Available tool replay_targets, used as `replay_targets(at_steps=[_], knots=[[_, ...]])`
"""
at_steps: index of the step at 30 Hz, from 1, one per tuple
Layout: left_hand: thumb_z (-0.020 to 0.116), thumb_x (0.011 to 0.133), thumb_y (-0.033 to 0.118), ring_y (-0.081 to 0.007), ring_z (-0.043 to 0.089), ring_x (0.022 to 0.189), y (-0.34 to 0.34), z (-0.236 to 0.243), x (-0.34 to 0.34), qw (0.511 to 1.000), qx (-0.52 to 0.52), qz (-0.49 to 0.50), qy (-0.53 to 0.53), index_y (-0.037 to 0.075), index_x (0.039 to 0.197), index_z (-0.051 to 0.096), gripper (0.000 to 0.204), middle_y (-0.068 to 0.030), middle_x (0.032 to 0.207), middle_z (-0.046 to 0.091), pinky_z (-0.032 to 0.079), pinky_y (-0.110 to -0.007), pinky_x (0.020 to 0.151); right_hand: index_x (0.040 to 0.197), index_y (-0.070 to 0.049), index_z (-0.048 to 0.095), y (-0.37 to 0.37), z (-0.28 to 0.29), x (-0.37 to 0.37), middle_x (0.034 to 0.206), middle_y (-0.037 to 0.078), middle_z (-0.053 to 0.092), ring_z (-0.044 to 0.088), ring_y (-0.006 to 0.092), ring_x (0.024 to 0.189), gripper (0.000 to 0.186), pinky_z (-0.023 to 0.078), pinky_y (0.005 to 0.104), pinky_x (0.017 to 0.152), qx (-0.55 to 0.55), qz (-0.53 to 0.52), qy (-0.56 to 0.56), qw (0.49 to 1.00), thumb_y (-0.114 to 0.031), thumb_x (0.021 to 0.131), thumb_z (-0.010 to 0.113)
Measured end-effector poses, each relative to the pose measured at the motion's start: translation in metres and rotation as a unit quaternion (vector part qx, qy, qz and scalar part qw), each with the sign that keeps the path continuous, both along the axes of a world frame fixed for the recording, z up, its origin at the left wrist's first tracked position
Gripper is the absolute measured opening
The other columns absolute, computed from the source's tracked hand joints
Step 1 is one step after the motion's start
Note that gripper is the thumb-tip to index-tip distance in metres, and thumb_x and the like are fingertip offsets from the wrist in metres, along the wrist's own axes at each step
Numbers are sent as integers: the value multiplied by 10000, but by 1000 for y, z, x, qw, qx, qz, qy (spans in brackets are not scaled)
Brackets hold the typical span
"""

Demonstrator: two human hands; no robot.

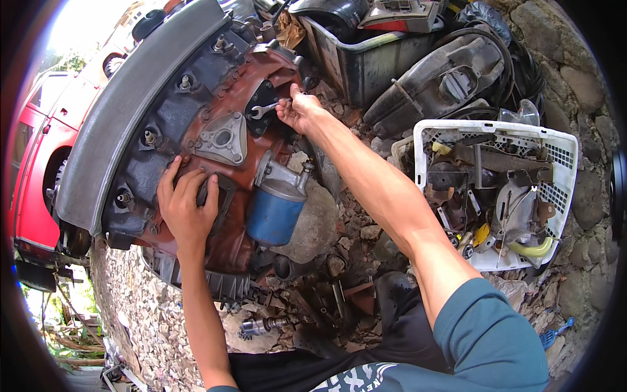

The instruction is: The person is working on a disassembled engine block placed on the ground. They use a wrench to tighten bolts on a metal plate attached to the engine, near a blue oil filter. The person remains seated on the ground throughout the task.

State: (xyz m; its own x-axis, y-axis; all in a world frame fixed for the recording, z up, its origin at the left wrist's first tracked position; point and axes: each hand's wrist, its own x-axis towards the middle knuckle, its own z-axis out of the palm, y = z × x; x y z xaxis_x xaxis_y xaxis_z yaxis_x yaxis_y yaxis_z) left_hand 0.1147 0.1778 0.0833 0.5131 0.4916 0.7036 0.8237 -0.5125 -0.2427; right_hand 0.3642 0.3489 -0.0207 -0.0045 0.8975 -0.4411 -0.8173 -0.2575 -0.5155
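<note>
A large engine (196,171) with a red-brown block lies before me, spark plugs along its dark side. My right hand (299,112) is closed around a wrench (262,110), its open jaw at a black cover plate (261,93) on the block. The fingertips hide part of the handle, and I cannot tell whether the jaw sits on a bolt. My left hand (188,204) rests on the block, fingers spread, holding nothing. Just above it is a grey triangular flange (210,136) with a round hole. Below my right forearm a blue canister filter (274,215) is fixed to the engine.
A white plastic crate (496,125) of metal parts stands on the right. Behind it are a dark bin (384,73) and a stone wall (588,85). A red vehicle (44,189) is at far left. Loose metal parts (261,326) lie on the stony ground near my legs.
</note>
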Motion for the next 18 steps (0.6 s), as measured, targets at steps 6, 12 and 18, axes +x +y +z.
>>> replay_targets(at_steps=[6,12,18], knots=[[771,825,131,-308,602,1225,1,0,0,1000,1,-1,3,45,896,731,119,-55,997,733,437,-449,1013,891,-33,579,-1,-26,-15,685,61,646,653,194,563,453,594,344,511,-67,33,79,994,-438,1057,462],[775,822,132,-304,602,1221,-1,2,-4,1000,6,0,0,43,894,730,123,-55,991,731,437,-450,1011,970,18,561,-15,-29,-44,764,130,690,700,260,656,473,632,424,623,-90,-35,145,985,-372,1100,327],[780,817,133,-302,599,1219,0,1,3,1000,4,-4,-8,42,892,729,128,-53,990,730,436,-449,1013,939,58,578,-19,-44,-45,764,151,694,710,268,657,406,647,422,641,-135,-33,236,962,-184,1071,281]])
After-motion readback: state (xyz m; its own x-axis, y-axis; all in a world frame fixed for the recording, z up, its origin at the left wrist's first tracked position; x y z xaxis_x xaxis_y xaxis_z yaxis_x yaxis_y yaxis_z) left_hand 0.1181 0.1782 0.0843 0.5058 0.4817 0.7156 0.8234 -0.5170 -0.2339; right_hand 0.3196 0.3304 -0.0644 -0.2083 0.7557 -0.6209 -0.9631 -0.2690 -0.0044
